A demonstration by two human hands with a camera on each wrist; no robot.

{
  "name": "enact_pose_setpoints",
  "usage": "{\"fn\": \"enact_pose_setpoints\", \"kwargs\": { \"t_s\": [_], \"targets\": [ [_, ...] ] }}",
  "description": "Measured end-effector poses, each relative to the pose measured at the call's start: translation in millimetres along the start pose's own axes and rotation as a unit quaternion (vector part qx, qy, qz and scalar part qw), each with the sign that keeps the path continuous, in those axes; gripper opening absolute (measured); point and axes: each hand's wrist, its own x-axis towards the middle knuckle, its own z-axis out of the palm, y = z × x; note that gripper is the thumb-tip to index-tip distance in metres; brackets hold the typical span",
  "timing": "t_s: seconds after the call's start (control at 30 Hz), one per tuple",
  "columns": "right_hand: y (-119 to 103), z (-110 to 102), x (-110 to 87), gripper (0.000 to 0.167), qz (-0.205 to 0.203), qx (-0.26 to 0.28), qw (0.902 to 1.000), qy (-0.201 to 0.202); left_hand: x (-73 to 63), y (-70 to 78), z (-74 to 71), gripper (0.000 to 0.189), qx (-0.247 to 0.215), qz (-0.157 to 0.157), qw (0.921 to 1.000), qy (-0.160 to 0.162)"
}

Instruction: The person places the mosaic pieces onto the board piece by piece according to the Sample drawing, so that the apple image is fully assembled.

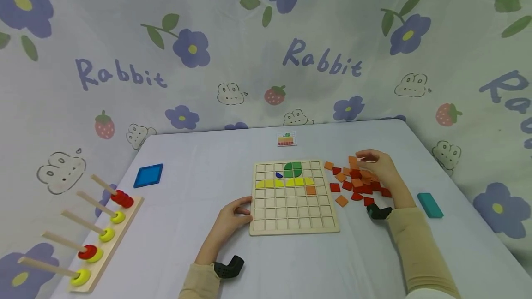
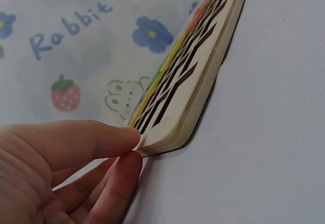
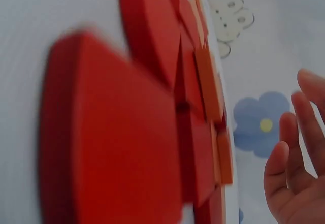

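A wooden grid board [image 1: 295, 220] lies in the middle of the table. Yellow pieces [image 1: 269, 183] form a row across it, below green pieces [image 1: 293, 170], a small blue piece [image 1: 279, 175] and above one orange square [image 1: 311, 190]. My left hand [image 1: 230, 220] rests its thumb and fingertips against the board's left edge, near a corner in the left wrist view. My right hand [image 1: 380, 165] hovers over a pile of red and orange tiles [image 1: 361, 183]. Its fingers look loosely bent and apart in the right wrist view, with no tile visible between them. An orange tile [image 1: 353, 161] shows just beside its fingertips.
Behind the board lies a small pattern card [image 1: 287, 139]. A peg stand with red and yellow rings [image 1: 107, 234] stands at the left, near a blue square tray [image 1: 148, 176]. A teal block [image 1: 430, 205] lies at the right, beyond the right forearm.
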Motion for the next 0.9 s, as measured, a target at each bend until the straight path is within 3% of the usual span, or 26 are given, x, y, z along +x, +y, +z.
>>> {"fn": "enact_pose_setpoints", "kwargs": {
  "t_s": [0.23,0.47,0.6,0.9],
  "targets": [
    [16,-7,-3.3,0.04,0.025,-0.058,0.9949,-0.078,0.1,-1.1,-2.8,0.052,0.003,0.008,0.9999,0.008],
    [19,-4,-7.9,0.035,-0.024,-0.084,0.986,-0.143,0.7,-0.3,-2.1,0.053,-0.002,0.011,0.9999,0.01],
    [18,-1,-7.1,0.035,-0.027,-0.094,0.9827,-0.158,-0.6,1.3,-1.0,0.053,-0.004,0.009,0.9999,0.008],
    [14,4,-5.1,0.037,-0.045,-0.139,0.9778,-0.15,1.8,-0.5,2.3,0.053,-0.006,0.011,0.9999,0.007]
  ]
}}
